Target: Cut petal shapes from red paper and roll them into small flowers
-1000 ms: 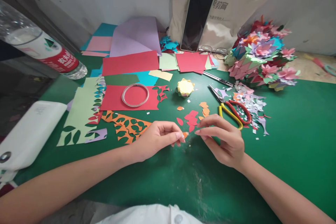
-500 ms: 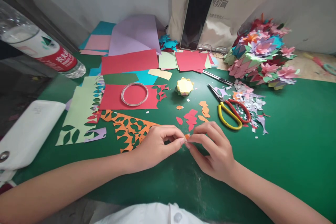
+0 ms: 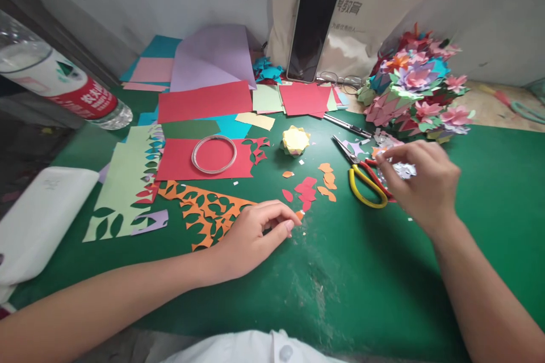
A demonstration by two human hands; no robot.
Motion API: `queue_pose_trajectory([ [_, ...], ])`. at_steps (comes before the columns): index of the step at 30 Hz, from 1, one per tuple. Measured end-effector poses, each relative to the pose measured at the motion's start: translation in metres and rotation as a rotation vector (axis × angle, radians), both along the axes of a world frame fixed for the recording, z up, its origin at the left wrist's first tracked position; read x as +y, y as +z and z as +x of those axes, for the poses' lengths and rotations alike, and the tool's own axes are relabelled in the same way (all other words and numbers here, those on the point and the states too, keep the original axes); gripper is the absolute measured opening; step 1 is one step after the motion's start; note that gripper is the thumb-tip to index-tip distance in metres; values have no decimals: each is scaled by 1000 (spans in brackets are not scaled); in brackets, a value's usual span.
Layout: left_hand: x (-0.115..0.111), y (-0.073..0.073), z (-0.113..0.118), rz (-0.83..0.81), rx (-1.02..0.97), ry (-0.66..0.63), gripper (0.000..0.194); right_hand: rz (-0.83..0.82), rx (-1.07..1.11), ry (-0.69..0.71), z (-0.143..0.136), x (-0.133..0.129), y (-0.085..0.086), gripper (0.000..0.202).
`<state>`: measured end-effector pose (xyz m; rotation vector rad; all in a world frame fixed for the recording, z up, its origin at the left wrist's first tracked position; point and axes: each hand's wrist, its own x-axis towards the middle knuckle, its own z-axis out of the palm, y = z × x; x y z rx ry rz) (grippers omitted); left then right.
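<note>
My left hand [image 3: 259, 235] is closed low over the green table, its fingertips pinching a small orange paper petal [image 3: 300, 215] of which only the tip shows. My right hand [image 3: 419, 184] hovers above the paper scraps [image 3: 402, 170], thumb and forefinger pressed together; whatever may be between them is too small to name. Just left of it lie open-bladed scissors [image 3: 368, 184] with yellow and red handles. Red paper petals [image 3: 305, 188] and orange paper petals [image 3: 327, 181] are scattered beyond my left hand. Farther back stands a pale yellow folded-paper piece [image 3: 296, 140].
Cut orange paper [image 3: 204, 204] and pale green paper [image 3: 123, 181] lie left, with a white ring roll [image 3: 214, 154] on red paper. A utility knife [image 3: 347, 125], leaning phone [image 3: 313, 34] and paper flowers [image 3: 419, 85] stand behind. A water bottle [image 3: 63, 76] tilts at left.
My right hand has left the left fingertips and moved right and away from me, over the scraps. My left hand stays with the orange petal. The view has shifted slightly.
</note>
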<state>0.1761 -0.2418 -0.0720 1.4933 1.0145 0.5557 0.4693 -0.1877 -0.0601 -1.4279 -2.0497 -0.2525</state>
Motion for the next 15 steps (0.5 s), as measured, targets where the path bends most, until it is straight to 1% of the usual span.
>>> queue_pose_trajectory([
  [1,0,0,0,-11,-9,-2,21,20,-18,-74,15,6,0,11],
  [3,-1,0,0,-31,-26,3,20,-47,-81,-149,37,14,-3,12],
  [6,-1,-1,-1,-59,-42,13,20,-148,-149,-191,52,15,-8,16],
  [8,-1,-2,-1,-67,-42,14,19,-179,-170,-206,53,14,-9,19],
  [11,-1,-2,-1,-40,-28,-2,20,-174,-169,-228,49,12,-8,21],
  [13,-1,-2,-2,-10,-17,-14,21,-143,-146,-239,41,11,-5,17],
  [15,-1,-3,-2,19,-16,-28,24,-100,-103,-234,27,7,-2,14],
])
